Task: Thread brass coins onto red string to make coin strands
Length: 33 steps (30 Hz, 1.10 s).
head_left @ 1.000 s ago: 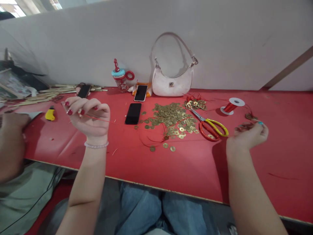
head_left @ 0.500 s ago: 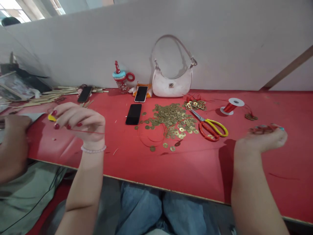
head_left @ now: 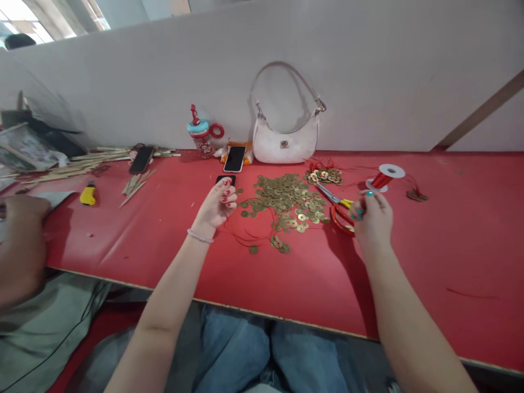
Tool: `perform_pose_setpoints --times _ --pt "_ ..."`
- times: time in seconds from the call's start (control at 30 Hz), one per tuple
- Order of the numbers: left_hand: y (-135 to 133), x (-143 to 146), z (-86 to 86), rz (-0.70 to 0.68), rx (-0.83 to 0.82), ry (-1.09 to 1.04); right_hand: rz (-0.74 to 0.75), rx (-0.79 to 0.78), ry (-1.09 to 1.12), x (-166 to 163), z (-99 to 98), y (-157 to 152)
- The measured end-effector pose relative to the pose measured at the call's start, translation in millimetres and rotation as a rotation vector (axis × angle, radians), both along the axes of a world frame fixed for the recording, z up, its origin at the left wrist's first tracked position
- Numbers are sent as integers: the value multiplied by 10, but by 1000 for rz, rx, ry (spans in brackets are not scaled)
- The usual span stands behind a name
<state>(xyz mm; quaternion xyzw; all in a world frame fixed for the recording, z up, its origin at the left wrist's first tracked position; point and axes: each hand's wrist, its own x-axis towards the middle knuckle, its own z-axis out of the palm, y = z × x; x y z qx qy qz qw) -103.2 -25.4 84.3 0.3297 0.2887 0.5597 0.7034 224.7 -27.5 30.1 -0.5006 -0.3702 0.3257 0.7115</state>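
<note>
My left hand [head_left: 216, 204] hovers just left of a pile of brass coins [head_left: 286, 197], its fingers curled in a pinch. What it pinches is too small to make out. It hides most of a black phone [head_left: 224, 178] behind it. Loose red thread [head_left: 249, 236] lies on the red table [head_left: 286, 278] in front of the pile, beside a small clump of coins [head_left: 279, 244]. My right hand [head_left: 370, 215] is closed over the handles of red and yellow scissors [head_left: 336, 203], whose blades point toward the pile.
Behind my right hand stand a spool of red thread [head_left: 385, 176], a strung coin bunch [head_left: 326, 176] and another coin bundle [head_left: 416, 195]. At the wall: white handbag [head_left: 285, 143], phone [head_left: 234, 158], cup [head_left: 202, 136]. Left: another phone [head_left: 141, 159], sticks [head_left: 82, 161], yellow cutter [head_left: 88, 195], another person's arm [head_left: 20, 245].
Both hands came in from wide apart to the coin pile. The right hand no longer holds up the strung coins and now sits on the scissors. A coin clump lies by the thread.
</note>
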Motion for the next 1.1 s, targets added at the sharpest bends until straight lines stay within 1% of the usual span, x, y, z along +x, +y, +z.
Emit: perform_pose_setpoints --times 0.1,0.17,0.23,0.33,0.43,0.53,0.7,0.87,1.0,1.1 --pt "30 201 -191 -43 -5 96 106 -92 -258 -136 -73 -31" --pt "33 293 -322 -41 -8 206 204 -137 -531 -211 -118 -53" --pt "33 344 -434 -24 -1 263 269 -172 -846 -281 -154 -75" --pt "32 373 -550 -39 2 318 266 -202 -1227 -381 -184 -99" --pt "31 391 -619 -58 33 409 268 -222 -1434 -464 -193 -110" --pt "35 417 -665 -38 48 489 327 -228 -1526 -514 -204 -112" --pt "35 434 -702 48 47 630 416 -246 -1521 -552 -244 -113" --pt "12 402 -742 126 116 740 395 -243 -1485 -587 -257 -118" --pt "-22 399 -773 134 161 788 345 -265 -1431 -609 -262 -112" --pt "-57 411 -762 119 212 846 318 -299 -1419 -626 -267 -107"
